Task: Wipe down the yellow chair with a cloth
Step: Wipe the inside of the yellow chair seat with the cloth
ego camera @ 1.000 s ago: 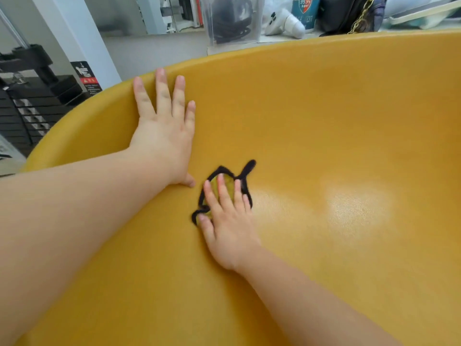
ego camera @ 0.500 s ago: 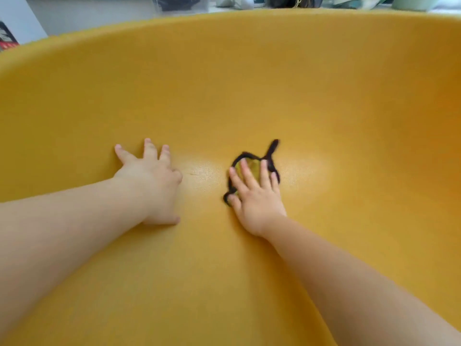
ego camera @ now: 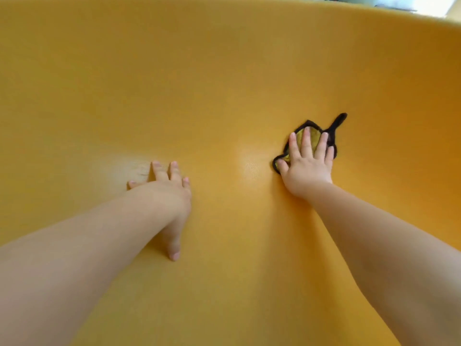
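Across the curved inner surface of the yellow chair (ego camera: 224, 71), which is filling nearly the whole view, both of the person's bare arms are reaching forward. The right hand (ego camera: 308, 166) is lying flat on a small cloth (ego camera: 314, 136), pressing it against the chair to the right of the middle. Its four fingers are stretching straight and slightly spread over the cloth, and the thumb is sticking out to the left across the cloth's lower corner. The cloth is showing yellow-green with a dark border, bunching under the palm, and a thin dark strip of it is poking up and to the right past the fingertips.

The left hand (ego camera: 169, 196) is resting directly on the bare chair surface, well apart from the cloth and left of the middle. Its fingers are lying straight and a little apart, tips touching the plastic, while the thumb is pointing back toward the camera along the surface; it is holding nothing. A soft shine (ego camera: 250, 167) is showing on the plastic between the two hands. Beyond the chair's top edge at the upper right, a few pale blurred things (ego camera: 411, 2) are peeking in, too unclear to name.
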A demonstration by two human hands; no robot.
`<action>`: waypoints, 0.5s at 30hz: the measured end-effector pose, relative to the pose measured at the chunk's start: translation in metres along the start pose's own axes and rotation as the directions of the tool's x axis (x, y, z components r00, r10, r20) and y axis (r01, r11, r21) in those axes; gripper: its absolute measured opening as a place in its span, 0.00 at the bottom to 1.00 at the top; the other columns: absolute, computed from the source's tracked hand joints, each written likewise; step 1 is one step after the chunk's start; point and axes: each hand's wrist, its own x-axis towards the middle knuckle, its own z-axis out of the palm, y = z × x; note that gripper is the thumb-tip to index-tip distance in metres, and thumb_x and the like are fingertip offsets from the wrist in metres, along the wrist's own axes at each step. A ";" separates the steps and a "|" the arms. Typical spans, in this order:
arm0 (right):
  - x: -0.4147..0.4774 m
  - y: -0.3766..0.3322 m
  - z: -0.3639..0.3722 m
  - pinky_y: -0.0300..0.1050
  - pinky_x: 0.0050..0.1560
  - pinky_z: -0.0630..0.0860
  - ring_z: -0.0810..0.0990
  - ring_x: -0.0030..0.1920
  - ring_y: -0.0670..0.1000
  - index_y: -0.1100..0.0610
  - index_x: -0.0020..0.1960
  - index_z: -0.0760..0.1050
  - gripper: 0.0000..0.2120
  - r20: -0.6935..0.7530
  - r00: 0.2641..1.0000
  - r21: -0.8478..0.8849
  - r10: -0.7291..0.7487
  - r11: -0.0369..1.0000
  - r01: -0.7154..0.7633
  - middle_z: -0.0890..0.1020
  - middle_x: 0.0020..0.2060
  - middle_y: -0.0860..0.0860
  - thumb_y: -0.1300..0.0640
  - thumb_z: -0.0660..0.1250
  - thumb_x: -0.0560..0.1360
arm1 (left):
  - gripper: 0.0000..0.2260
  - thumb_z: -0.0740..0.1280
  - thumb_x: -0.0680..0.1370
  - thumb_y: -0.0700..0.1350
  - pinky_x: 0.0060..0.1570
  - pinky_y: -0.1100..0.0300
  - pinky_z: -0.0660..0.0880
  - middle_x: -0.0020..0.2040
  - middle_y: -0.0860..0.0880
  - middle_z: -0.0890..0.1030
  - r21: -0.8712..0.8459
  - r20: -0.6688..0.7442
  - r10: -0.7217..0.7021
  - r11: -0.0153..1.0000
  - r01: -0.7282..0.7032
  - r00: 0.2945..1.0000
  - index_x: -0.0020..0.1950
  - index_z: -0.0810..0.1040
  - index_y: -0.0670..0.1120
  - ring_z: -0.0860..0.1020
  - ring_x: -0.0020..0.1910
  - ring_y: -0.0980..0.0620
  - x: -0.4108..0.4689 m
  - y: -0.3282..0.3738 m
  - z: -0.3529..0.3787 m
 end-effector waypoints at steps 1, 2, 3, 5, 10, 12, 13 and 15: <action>-0.013 -0.015 0.005 0.64 0.78 0.35 0.29 0.78 0.63 0.44 0.81 0.34 0.34 0.023 0.997 0.019 -0.076 0.997 0.076 0.33 0.81 0.48 0.33 0.43 0.81 | 0.74 0.79 0.58 0.70 0.67 0.24 0.63 0.75 0.33 0.24 0.012 0.019 -0.013 1.000 0.013 1.000 0.77 0.26 0.41 0.37 0.74 0.19 0.007 0.004 0.001; -0.030 -0.026 0.011 0.63 0.78 0.35 0.28 0.78 0.62 0.43 0.81 0.35 0.34 0.045 0.978 0.019 -0.202 0.979 0.201 0.34 0.81 0.47 0.33 0.44 0.82 | 0.76 0.79 0.57 0.71 0.67 0.24 0.62 0.74 0.30 0.25 0.025 0.033 -0.030 0.999 0.029 0.999 0.76 0.25 0.40 0.37 0.72 0.17 0.014 0.007 0.002; -0.054 -0.033 0.014 0.62 0.79 0.35 0.28 0.78 0.61 0.41 0.82 0.36 0.33 0.083 0.931 0.018 -0.355 0.935 0.355 0.35 0.81 0.46 0.34 0.44 0.82 | 0.78 0.79 0.55 0.72 0.68 0.24 0.62 0.73 0.28 0.25 0.037 0.044 -0.047 0.998 0.045 0.998 0.76 0.25 0.39 0.38 0.71 0.15 0.019 0.008 0.003; -0.106 -0.029 0.015 0.57 0.78 0.32 0.27 0.78 0.58 0.39 0.81 0.38 0.30 0.193 0.740 0.048 -0.645 0.759 0.649 0.36 0.81 0.42 0.35 0.45 0.83 | 0.80 0.80 0.50 0.71 0.67 0.25 0.63 0.72 0.26 0.26 0.036 0.074 -0.082 0.996 0.080 0.994 0.76 0.26 0.38 0.40 0.71 0.14 0.030 0.013 0.005; -0.074 0.082 -0.013 0.55 0.81 0.39 0.33 0.80 0.52 0.35 0.80 0.39 0.33 0.319 0.666 -0.160 -0.674 0.654 0.739 0.39 0.81 0.39 0.28 0.40 0.78 | 0.70 0.82 0.59 0.64 0.69 0.25 0.61 0.78 0.29 0.35 -0.052 0.093 -0.133 0.989 0.138 0.987 0.80 0.38 0.39 0.48 0.77 0.23 0.030 0.026 -0.015; -0.027 0.123 -0.044 0.56 0.81 0.41 0.33 0.80 0.54 0.34 0.79 0.36 0.34 0.163 0.926 -0.364 -0.340 0.851 0.377 0.38 0.81 0.42 0.27 0.36 0.75 | 0.70 0.80 0.59 0.69 0.71 0.27 0.55 0.79 0.30 0.35 -0.074 0.122 -0.146 0.985 0.156 0.982 0.81 0.39 0.39 0.48 0.77 0.24 0.024 0.027 -0.021; -0.012 0.133 -0.054 0.57 0.80 0.40 0.31 0.80 0.55 0.36 0.80 0.36 0.35 0.078 0.983 -0.396 -0.168 0.899 0.185 0.37 0.81 0.43 0.27 0.38 0.76 | 0.72 0.79 0.56 0.71 0.71 0.28 0.55 0.78 0.29 0.34 -0.050 0.124 -0.137 0.988 0.144 0.983 0.81 0.39 0.39 0.48 0.77 0.24 0.020 0.028 -0.022; -0.012 0.121 -0.051 0.59 0.80 0.38 0.30 0.79 0.58 0.41 0.82 0.37 0.35 0.003 1.000 -0.360 -0.006 0.933 0.006 0.36 0.81 0.46 0.30 0.43 0.79 | 0.76 0.78 0.52 0.74 0.71 0.29 0.59 0.77 0.27 0.34 -0.011 0.114 -0.127 0.992 0.130 0.985 0.80 0.39 0.37 0.49 0.77 0.23 0.010 0.030 -0.020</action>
